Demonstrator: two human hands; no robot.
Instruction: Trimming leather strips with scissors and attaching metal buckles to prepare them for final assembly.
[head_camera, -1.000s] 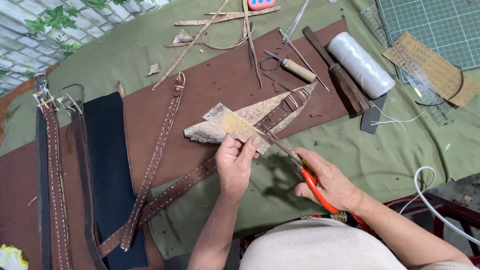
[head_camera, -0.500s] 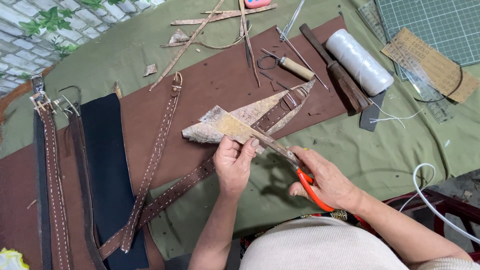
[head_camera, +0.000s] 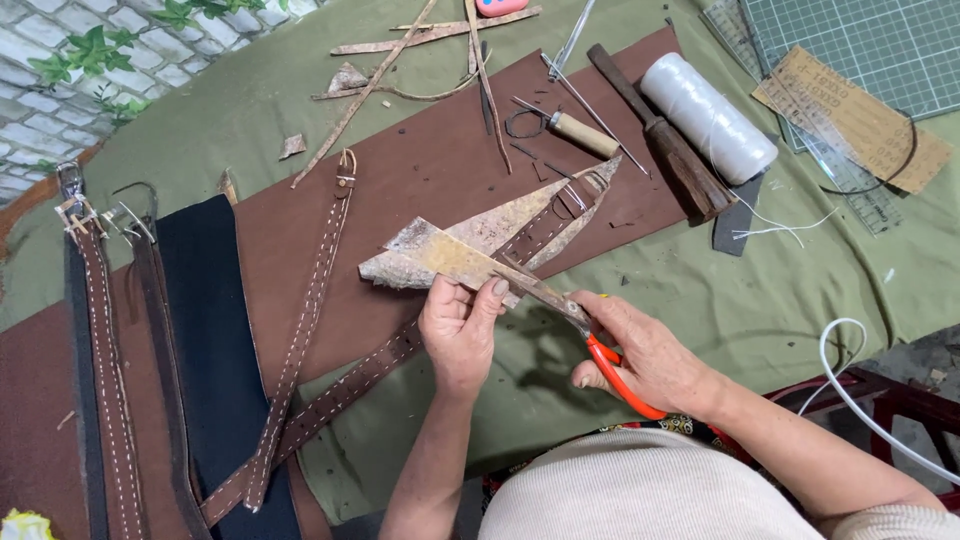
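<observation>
The leather scrap is a long, pointy piece, pale and rough. It is held up a little over the brown sheet. Its long side runs from the left, near the middle of the sheet, up to the right toward the awl.

The left hand is under the scrap and pinches its near edge. The thumb and fingers are closed on it. The scrap sticks out up and to the left from those fingers.

The right hand is just to the right. Its fingers are curled shut through the orange handles of the scissors. The blades point up and left, along the scrap's near edge, and meet it right beside the left thumb. I cannot tell how wide the blades are open. The left hand is the nearer one to the scrap; the right hand only reaches it through the blades.

Under the scrap lie two stitched straps. More straps lie far left, next to a dark blue strip. Up right are a white thread spool, a wooden tool and a green cutting mat. All rest on a green cloth.
</observation>
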